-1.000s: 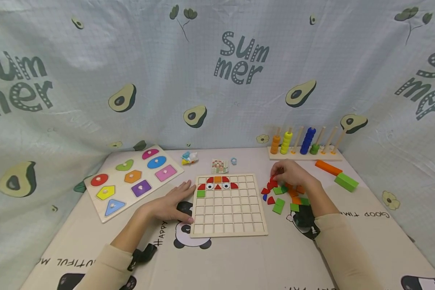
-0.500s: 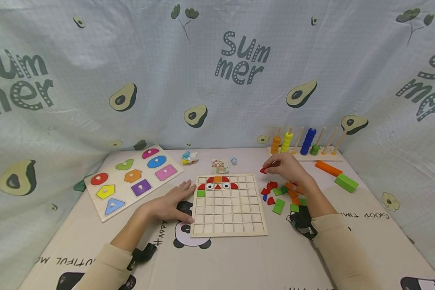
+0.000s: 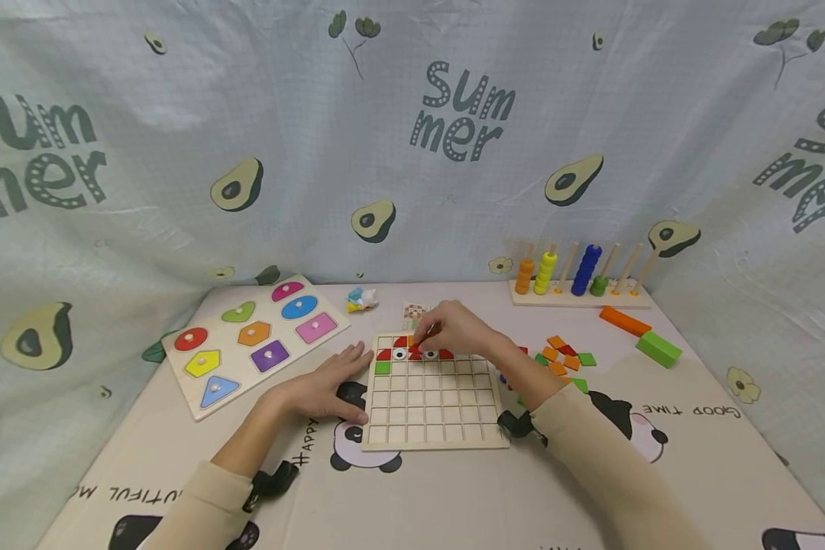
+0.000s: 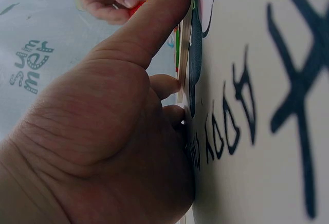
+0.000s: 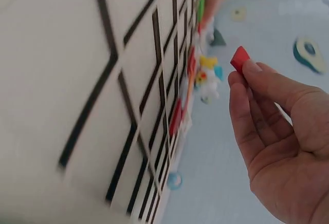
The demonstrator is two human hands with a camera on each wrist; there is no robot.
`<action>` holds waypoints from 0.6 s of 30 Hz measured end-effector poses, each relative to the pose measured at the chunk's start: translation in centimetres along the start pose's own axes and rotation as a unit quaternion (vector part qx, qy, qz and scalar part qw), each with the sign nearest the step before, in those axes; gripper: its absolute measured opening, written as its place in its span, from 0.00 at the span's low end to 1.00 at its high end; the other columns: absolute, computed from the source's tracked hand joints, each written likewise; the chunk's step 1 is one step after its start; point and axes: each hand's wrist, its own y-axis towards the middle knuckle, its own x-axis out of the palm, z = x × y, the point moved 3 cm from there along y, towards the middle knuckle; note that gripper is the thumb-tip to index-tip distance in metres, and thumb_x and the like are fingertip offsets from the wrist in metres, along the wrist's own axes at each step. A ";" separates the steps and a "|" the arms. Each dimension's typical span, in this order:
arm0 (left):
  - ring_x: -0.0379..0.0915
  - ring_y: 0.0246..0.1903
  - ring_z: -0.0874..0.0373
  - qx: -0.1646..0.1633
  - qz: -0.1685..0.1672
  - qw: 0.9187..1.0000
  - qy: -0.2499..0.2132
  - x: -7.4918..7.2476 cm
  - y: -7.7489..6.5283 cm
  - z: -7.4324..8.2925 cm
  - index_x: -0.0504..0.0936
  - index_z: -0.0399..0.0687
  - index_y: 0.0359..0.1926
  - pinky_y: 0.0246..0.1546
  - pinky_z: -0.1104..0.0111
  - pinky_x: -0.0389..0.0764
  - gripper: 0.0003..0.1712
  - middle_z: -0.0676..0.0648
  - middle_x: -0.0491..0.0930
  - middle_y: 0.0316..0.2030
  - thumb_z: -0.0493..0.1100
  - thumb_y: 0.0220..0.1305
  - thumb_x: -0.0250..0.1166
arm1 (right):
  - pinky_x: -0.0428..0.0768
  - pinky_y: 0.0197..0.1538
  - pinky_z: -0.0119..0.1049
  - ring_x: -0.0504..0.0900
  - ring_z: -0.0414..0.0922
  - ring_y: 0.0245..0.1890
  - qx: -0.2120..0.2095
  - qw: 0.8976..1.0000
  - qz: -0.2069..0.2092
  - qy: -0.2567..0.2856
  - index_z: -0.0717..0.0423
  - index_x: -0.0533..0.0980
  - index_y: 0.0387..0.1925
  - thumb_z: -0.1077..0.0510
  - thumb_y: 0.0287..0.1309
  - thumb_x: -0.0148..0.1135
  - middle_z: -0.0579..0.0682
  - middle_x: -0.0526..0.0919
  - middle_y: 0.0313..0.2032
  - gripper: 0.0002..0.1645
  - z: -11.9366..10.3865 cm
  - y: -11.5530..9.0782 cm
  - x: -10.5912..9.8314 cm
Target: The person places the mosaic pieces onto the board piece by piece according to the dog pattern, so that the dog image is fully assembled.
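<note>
Shifted left from near the loose tiles [image 3: 571, 363], the right grip [image 3: 457, 330] pinches one red piece [image 5: 239, 58] over the board [image 3: 431, 412], two eye tiles [image 3: 399, 354] and one green square [image 3: 383, 368] near its fingertips, while the left grip [image 3: 323, 388], loosely spread, touches the board's edge, presumably steadying it.

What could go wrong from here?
1. The right hand pinches a small red piece, which might slip.
2. That hand is close to the eye tiles and could dislodge them.
3. The left hand is at the left edge of the board; a nudge may shift it.
</note>
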 end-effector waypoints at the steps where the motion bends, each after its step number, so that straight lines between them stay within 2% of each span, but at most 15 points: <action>1: 0.25 0.74 0.52 0.001 -0.001 1.000 0.000 0.0 0.0 0.0 0.44 0.62 0.76 0.72 0.49 0.37 0.64 0.53 0.33 0.76 0.72 0.45 0.69 | 0.83 0.38 0.31 0.84 0.37 0.34 0.001 1.000 -0.008 -0.007 0.55 0.86 0.32 0.66 0.50 0.71 0.45 0.87 0.32 0.06 -0.2 0.4 0.5; 9: 0.25 0.74 0.54 -0.002 -0.001 1.000 -0.002 0.1 0.1 -0.1 0.44 0.62 0.76 0.72 0.48 0.37 0.65 0.54 0.33 0.76 0.72 0.44 0.69 | 0.79 0.35 0.29 0.80 0.36 0.30 0.001 0.995 -0.061 -0.079 0.53 0.85 0.28 0.67 0.48 0.71 0.43 0.86 0.28 0.06 -1.2 2.3 3.4; 18: 0.25 0.74 0.54 0.002 0.000 1.000 -0.005 0.1 0.1 0.0 0.45 0.62 0.76 0.72 0.49 0.37 0.64 0.54 0.33 0.76 0.72 0.44 0.69 | 0.79 0.34 0.28 0.79 0.36 0.28 0.003 0.992 -0.069 -0.106 0.53 0.85 0.29 0.65 0.51 0.71 0.40 0.85 0.28 0.05 -1.2 2.5 4.3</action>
